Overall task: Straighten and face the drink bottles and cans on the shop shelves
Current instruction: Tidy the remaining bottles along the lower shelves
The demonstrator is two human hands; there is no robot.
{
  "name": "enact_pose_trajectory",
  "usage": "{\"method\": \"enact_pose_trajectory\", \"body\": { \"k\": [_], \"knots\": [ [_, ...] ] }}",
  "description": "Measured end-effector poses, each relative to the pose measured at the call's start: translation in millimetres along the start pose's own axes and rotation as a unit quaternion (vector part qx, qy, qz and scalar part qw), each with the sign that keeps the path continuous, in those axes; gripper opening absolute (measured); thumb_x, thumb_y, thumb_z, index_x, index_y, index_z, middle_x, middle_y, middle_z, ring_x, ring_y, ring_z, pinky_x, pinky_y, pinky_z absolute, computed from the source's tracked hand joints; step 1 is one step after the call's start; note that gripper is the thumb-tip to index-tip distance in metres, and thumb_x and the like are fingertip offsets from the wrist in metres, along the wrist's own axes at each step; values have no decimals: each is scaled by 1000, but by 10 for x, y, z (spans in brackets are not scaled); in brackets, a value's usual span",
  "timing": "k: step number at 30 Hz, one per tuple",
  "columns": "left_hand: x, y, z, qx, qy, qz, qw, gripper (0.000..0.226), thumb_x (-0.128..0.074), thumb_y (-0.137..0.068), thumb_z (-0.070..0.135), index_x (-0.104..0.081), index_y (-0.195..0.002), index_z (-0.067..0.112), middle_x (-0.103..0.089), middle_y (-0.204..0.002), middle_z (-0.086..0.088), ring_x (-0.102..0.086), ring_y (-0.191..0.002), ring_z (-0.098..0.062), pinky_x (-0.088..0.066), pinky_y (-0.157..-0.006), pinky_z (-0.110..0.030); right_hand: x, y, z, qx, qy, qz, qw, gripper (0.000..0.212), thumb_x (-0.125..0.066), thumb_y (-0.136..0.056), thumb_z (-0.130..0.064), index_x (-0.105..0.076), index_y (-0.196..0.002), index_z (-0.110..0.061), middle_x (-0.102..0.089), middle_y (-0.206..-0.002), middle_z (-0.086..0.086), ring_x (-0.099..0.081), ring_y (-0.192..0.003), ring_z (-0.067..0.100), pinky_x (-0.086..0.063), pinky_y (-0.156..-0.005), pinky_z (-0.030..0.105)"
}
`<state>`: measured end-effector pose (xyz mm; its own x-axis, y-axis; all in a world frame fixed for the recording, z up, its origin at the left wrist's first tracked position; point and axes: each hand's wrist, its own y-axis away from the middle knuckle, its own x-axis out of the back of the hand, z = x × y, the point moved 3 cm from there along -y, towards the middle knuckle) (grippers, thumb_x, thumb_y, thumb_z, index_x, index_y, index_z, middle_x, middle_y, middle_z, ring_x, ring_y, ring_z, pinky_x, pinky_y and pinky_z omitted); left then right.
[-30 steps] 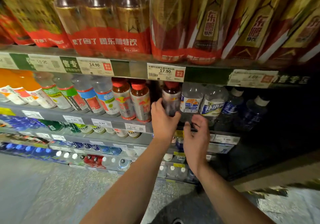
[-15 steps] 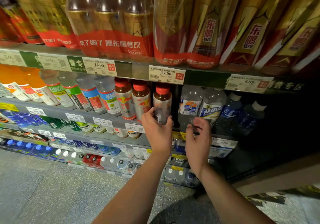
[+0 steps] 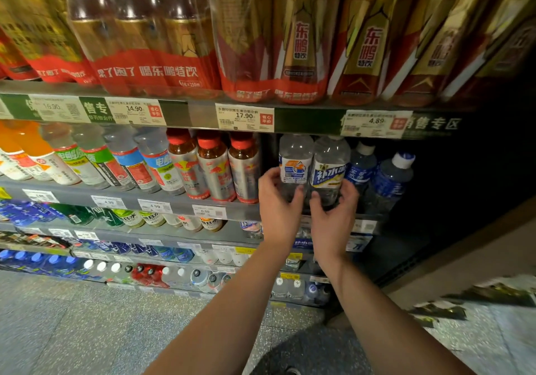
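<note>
— Hands on two clear bottles, at the shelf's [image 3: 162, 200] front edge, toward its right end?

— Yes. The left hand [image 3: 280, 206] grips the orange-and-blue-labelled bottle [image 3: 294, 165]; the right hand [image 3: 333, 215] curls round the clear bottle [image 3: 329, 168] touching it.

— Neighbours?

— Three red-capped bottles [image 3: 216, 165] stand just left; blue bottles [image 3: 385, 177] lean to the right.

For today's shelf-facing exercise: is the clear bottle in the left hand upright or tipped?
Upright. The clear bottle stands vertical on the shelf beside its neighbour, label forward, with the left hand gripping its lower body.
</note>
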<state>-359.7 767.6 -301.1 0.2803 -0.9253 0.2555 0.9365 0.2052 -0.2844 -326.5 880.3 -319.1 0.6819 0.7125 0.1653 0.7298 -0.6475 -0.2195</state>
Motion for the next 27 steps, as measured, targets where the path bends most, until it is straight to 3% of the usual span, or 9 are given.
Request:
{"method": "enact_pose_trajectory", "body": {
  "k": [3,6,8,13,16,18,22,27],
  "knots": [
    [-67,-118,-26,51,6,-34,998,72,-80,-81,14,-42,-143,11,-54,-135,-3,-55,-125,-13,-48,-106,-35,-18,-31,-10,3,22,-5,1000,66,-76,-86,-18,-42,-143,-10,-56,-137,6,-59,-124,21,-53,-101,36],
    [-112,-162,-59,66,19,-60,996,76,-81,-79,11,-43,-143,15,-60,-132,3,-56,-121,-5,-48,-106,-29,-19,-79,-30,15,64,-7,998,59,-75,-86,-17,-50,-138,-8,-53,-133,6,-56,-122,19,-39,-93,6],
    [-119,-172,-92,73,35,-57,995,72,-82,-78,9,-46,-139,16,-64,-124,5,-60,-113,-2,-50,-102,-25,-12,-95,-31,17,70,-13,997,54,-73,-86,-14,-53,-135,-8,-52,-131,6,-55,-120,18,-33,-88,-4],
    [-99,-184,-122,81,6,-22,996,70,-89,-68,19,-48,-125,24,-69,-107,11,-65,-97,4,-56,-87,-21,22,-98,-6,12,57,-30,998,56,-70,-89,-12,-49,-141,-11,-54,-134,5,-59,-120,19,-49,-98,25],
    [-93,-134,-110,81,-7,-7,997,70,-87,-66,25,-47,-124,26,-69,-106,11,-65,-96,1,-57,-87,-28,27,-103,24,3,37,-49,998,57,-72,-88,-16,-48,-140,-12,-64,-127,3,-63,-116,17,-54,-98,38],
    [-63,-65,-113,76,-18,12,997,71,-85,-67,31,-46,-125,27,-68,-107,11,-65,-97,-1,-57,-88,-32,34,-105,29,-1,31,-59,998,58,-75,-86,-19,-48,-137,-15,-68,-121,0,-65,-110,13,-56,-94,35],
    [31,61,-130,72,-21,53,996,72,-84,-69,35,-48,-131,24,-68,-115,9,-65,-105,-4,-56,-91,-34,19,-119,28,-14,39,-92,995,64,-80,-79,-29,-47,-134,-23,-64,-119,-13,-60,-108,2,-44,-86,7],
    [79,82,-94,37,-81,79,993,69,-83,-73,33,-52,-133,16,-56,-119,5,-54,-112,-7,-44,-93,-17,-17,-164,31,-3,61,-130,990,56,-76,-79,-34,-55,-131,-26,-58,-126,-6,-57,-116,10,-45,-91,23]
  ]
}}
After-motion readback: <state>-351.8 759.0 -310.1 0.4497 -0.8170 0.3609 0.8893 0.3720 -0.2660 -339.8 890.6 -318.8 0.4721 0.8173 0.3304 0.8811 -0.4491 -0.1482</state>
